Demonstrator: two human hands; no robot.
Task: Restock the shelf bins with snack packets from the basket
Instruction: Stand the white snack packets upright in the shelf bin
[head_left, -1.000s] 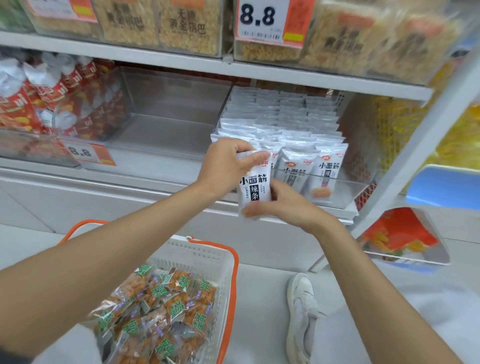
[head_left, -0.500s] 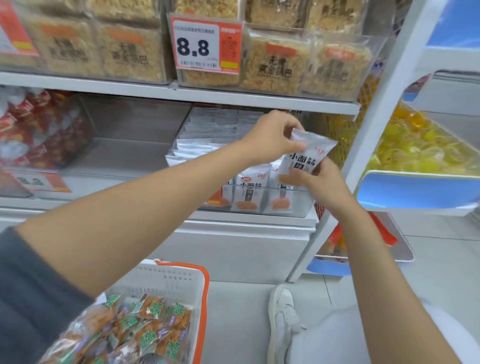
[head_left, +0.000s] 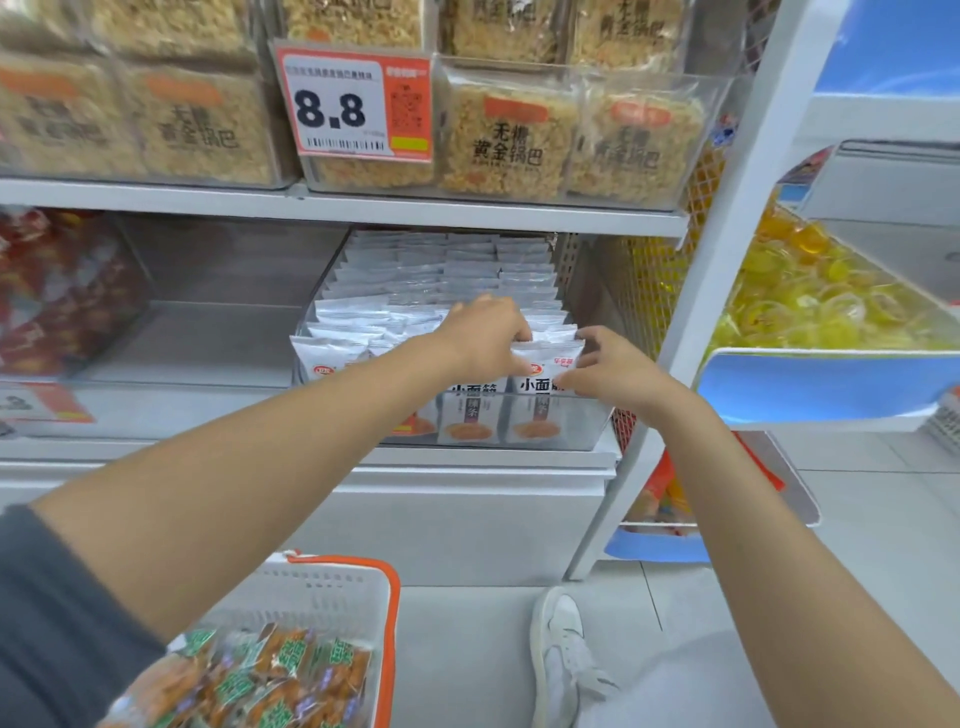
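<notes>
A clear shelf bin (head_left: 576, 434) on the middle shelf holds rows of upright white snack packets (head_left: 415, 312). My left hand (head_left: 485, 338) grips the top edge of the front-right white packet (head_left: 535, 382), which stands in the bin's front row. My right hand (head_left: 610, 371) pinches that same packet at its right top corner. The white basket with an orange rim (head_left: 387, 597) sits on the floor at the lower left. It holds several orange-and-green snack packets (head_left: 270, 670).
Another clear bin (head_left: 218, 312) stands left of the white packets, with a bin of red packets (head_left: 57, 296) beyond it. Rice cracker packs (head_left: 509, 140) and an 8.8 price tag (head_left: 353, 106) fill the upper shelf. Yellow jelly cups (head_left: 810, 296) are at the right. My shoe (head_left: 561, 654) is below.
Both hands lowered the white packet from mid-air into the front right of the bin, where it now stands upright. The view shifted slightly.
</notes>
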